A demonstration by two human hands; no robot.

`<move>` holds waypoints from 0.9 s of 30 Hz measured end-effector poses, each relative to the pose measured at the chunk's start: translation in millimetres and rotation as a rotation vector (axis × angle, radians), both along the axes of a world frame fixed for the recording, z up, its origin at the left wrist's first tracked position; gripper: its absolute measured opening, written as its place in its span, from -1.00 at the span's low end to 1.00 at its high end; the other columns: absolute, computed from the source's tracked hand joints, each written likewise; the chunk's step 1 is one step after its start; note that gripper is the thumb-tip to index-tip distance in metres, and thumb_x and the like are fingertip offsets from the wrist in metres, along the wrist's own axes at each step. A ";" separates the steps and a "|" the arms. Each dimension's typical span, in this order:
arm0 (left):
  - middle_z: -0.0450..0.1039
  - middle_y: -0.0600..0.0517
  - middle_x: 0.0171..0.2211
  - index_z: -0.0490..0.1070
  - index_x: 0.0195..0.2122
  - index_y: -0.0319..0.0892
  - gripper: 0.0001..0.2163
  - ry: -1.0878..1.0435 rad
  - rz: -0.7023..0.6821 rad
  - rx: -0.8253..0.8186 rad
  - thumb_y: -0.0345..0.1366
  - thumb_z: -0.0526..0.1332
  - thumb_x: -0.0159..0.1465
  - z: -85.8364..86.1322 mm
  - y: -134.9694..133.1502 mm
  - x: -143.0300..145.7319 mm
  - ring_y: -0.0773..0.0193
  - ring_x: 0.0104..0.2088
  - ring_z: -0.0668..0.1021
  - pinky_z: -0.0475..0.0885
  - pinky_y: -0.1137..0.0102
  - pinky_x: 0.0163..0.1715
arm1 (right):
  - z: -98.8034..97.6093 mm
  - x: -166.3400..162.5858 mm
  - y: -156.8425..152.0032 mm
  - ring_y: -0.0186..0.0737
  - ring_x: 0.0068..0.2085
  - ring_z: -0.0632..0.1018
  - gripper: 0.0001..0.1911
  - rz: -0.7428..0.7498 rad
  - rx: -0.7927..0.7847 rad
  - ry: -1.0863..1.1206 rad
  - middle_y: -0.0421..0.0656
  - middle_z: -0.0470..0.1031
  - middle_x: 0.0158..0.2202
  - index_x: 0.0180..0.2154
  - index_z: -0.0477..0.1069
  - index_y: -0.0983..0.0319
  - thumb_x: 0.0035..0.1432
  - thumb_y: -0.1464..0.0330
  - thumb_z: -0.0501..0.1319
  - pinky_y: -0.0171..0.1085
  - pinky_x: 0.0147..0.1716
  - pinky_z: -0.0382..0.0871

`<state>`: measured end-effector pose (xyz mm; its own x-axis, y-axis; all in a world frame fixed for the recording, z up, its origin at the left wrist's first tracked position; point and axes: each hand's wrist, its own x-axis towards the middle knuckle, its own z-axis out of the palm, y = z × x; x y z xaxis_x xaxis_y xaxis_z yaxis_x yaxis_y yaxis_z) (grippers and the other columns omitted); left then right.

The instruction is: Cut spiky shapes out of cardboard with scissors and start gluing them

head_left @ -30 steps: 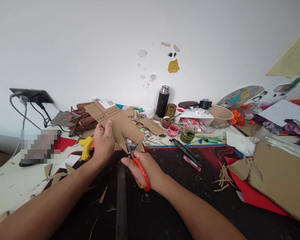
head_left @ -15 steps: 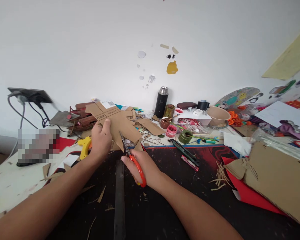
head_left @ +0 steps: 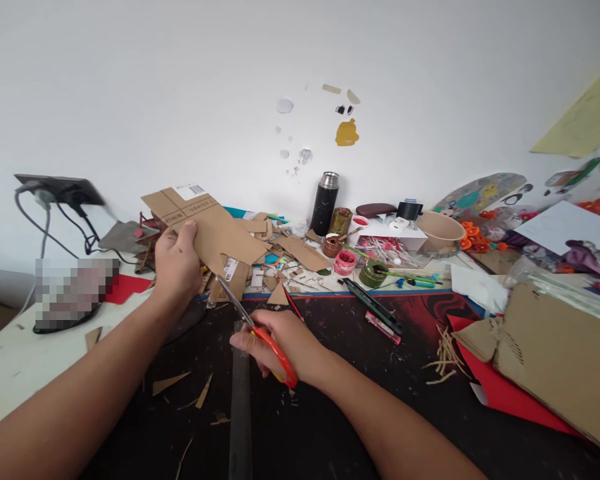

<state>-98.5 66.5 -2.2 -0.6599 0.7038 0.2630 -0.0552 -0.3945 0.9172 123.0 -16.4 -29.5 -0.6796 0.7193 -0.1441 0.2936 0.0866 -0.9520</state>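
A brown cardboard piece (head_left: 230, 237) with printed marks and a white barcode label is pinched in my left hand (head_left: 177, 263), raised above the back left of the mat. My right hand (head_left: 285, 343) grips red-handled scissors (head_left: 275, 353), fingers through the loops. The blades point up and left, look nearly closed, and stand apart from the cardboard, below its lower edge. Under the scissors a dark metal ruler (head_left: 241, 413) lies lengthwise on the black mat (head_left: 330, 427).
Cardboard scraps (head_left: 300, 253) litter the back edge beside paint jars (head_left: 346, 262) and a black flask (head_left: 325, 203). Right of my hand lie a utility knife (head_left: 373, 305) and a pink tube (head_left: 383, 328). A large cardboard sheet (head_left: 560, 360) lies over red paper at right.
My left hand has moved left with the cardboard. The scissors have come out of the cardboard's edge and dropped slightly; the pointed flap at the cut no longer shows on the piece.
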 end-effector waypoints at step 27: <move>0.67 -0.04 -0.39 0.58 -0.16 -0.31 -0.91 -0.210 -0.113 -0.026 -0.47 0.29 0.35 18.0 -2.6 -9.0 0.16 -0.37 0.70 0.69 0.21 -0.09 | -13.3 1.9 11.1 -0.28 -0.52 0.58 -0.20 0.108 -0.361 0.295 -0.21 0.57 -0.39 -0.08 0.36 0.19 0.09 -0.37 0.33 -0.34 -0.50 0.48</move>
<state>-107.5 63.9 15.8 -0.6146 0.7814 0.1086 -0.2888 -0.3510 0.8907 125.0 -5.3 -42.9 -0.7971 0.5818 -0.1614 0.0135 -0.2501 -0.9681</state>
